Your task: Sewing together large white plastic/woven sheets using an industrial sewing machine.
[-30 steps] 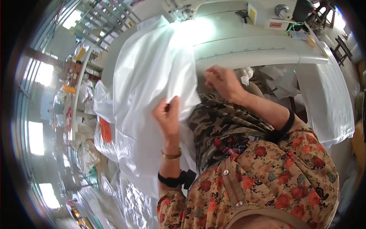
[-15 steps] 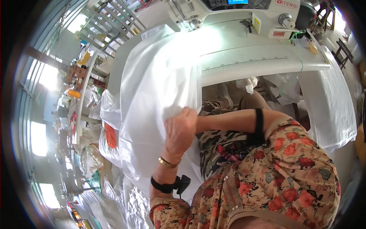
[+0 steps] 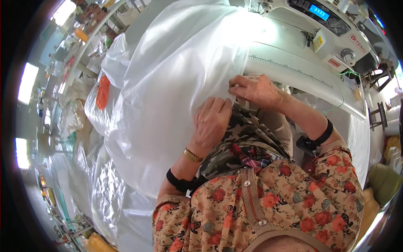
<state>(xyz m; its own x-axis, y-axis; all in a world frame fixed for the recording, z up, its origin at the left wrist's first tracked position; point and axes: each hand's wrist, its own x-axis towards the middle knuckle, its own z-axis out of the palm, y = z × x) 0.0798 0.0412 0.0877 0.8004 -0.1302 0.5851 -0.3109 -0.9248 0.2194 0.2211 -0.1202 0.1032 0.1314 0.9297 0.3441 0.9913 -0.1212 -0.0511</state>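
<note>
A large white translucent plastic sheet [image 3: 168, 84] hangs from the sewing machine [image 3: 348, 42] table down over my lap. My left hand [image 3: 213, 119] is closed on the sheet's right-hand edge, fingers curled with the wrist low. Just above and to the right, my right hand [image 3: 257, 90] pinches the same edge near the table's front. Its thumb and forefinger are pressed together there. Farther up, the sheet runs flat under the machine's bright lamp, beside the needle area [image 3: 265, 7].
A ruler scale [image 3: 289, 69] runs along the table's front edge. Green thread [image 3: 342, 90] hangs at the right. An orange piece [image 3: 103, 92] lies among plastic bundles at the left. Shiny plastic sheeting [image 3: 107, 189] is heaped at the lower left.
My hands were close together on the sheet; now the right one has moved right, apart from the left, along the edge. The whole view has turned, so the machine appears lower and farther right.
</note>
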